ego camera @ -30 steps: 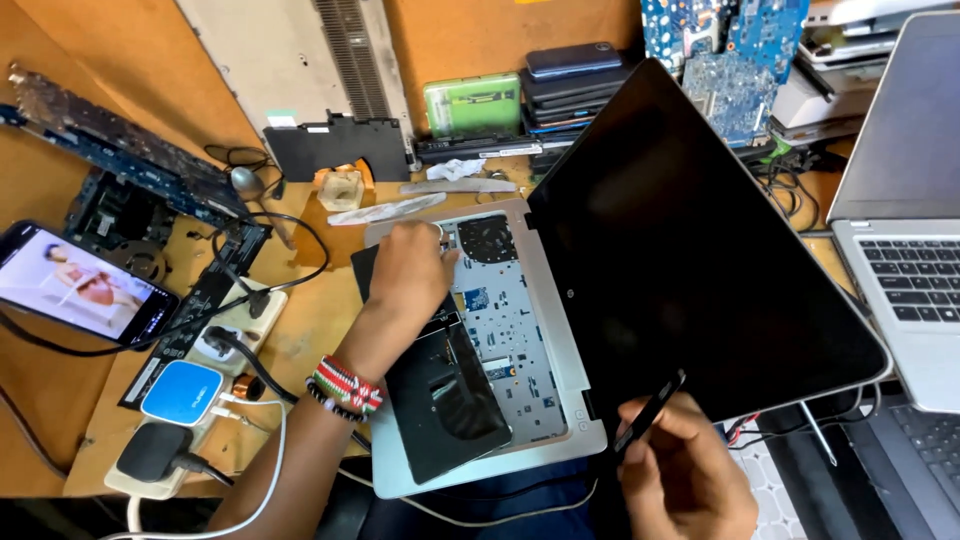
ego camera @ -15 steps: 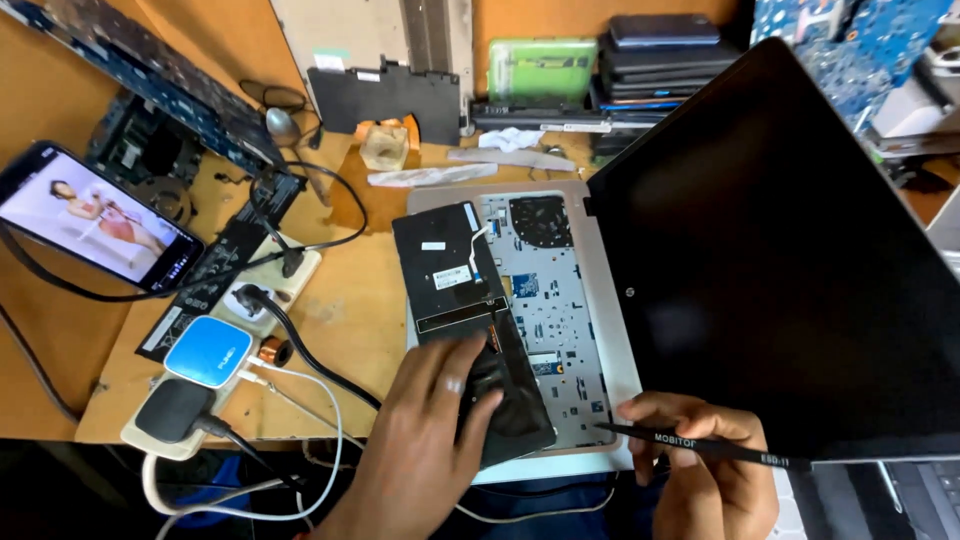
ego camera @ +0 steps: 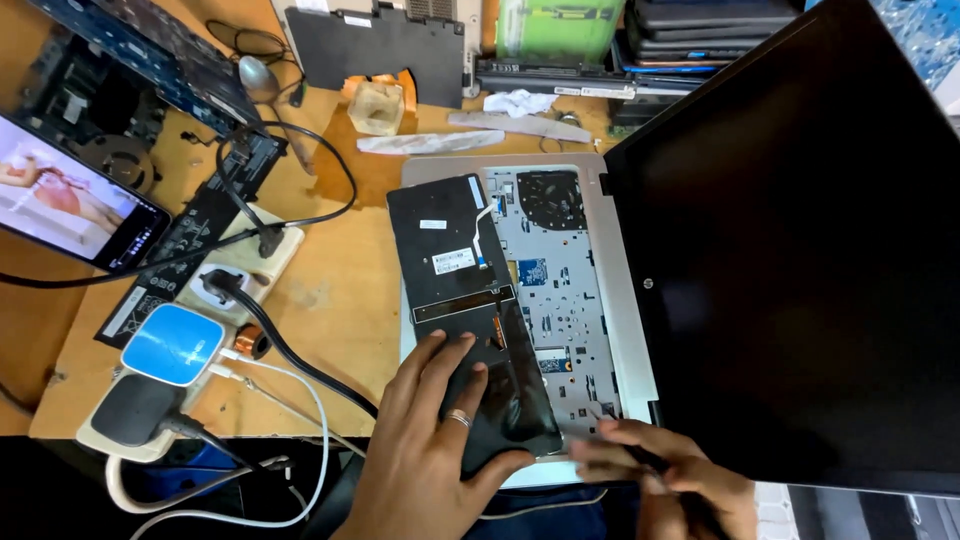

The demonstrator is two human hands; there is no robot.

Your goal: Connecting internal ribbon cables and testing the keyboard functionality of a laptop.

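An open silver laptop base (ego camera: 625, 330) lies in front of me with its keyboard removed, its inner frame and fan showing. The black keyboard panel (ego camera: 450, 250) rests face down on the base's left half. My left hand (ego camera: 435, 450), a ring on one finger, presses flat on the panel's near end. My right hand (ego camera: 660, 475) is blurred at the base's near right corner, closed around a thin black tool (ego camera: 648, 460). The laptop's dark screen (ego camera: 800, 250) is tilted back to the right.
On the wooden table (ego camera: 350, 280) at left are a lit phone (ego camera: 70, 200), a black battery pack (ego camera: 185, 255), and a power strip with a blue-and-white adapter (ego camera: 175, 345), a black plug (ego camera: 130, 412) and cables. Circuit boards, a green box (ego camera: 560, 25) and stacked laptops (ego camera: 700, 20) line the back.
My left hand has come from the far end of the keyboard panel to its near end. My right hand with the tool has moved onto the base's near edge. The view has shifted closer.
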